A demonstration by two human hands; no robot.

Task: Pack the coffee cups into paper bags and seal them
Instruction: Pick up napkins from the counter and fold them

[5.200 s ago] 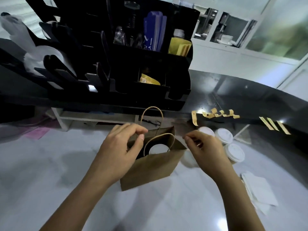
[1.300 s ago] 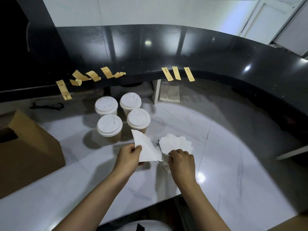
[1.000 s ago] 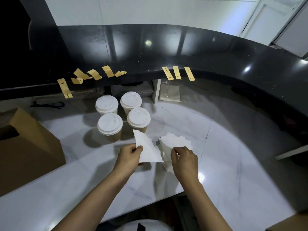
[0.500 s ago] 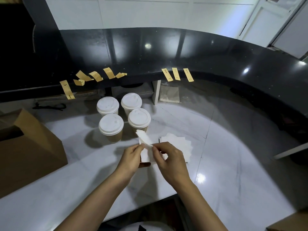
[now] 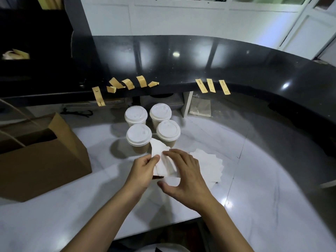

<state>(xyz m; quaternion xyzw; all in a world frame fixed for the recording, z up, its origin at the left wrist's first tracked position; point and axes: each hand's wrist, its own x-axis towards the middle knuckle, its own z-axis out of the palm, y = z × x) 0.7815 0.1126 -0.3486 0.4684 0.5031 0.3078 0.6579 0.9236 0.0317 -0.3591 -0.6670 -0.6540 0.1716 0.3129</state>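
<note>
Napkin (image 5: 161,163), pinched in left hand (image 5: 143,170) fingers, right hand (image 5: 183,176) fingers spread over it: risk of knocking coffee cups (image 5: 139,138) just beyond.

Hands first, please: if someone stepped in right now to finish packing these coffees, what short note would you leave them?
Left hand pinches a white napkin; right hand touches it with loosely spread fingers, over the napkin pile.
Four lidded cups stand unpacked on the white counter, just beyond the hands.
One open paper bag sits at the left; its contents are not visible.
Tape strips hang from the black ledge.
Left to do: bag the four cups, seal the bags.
</note>
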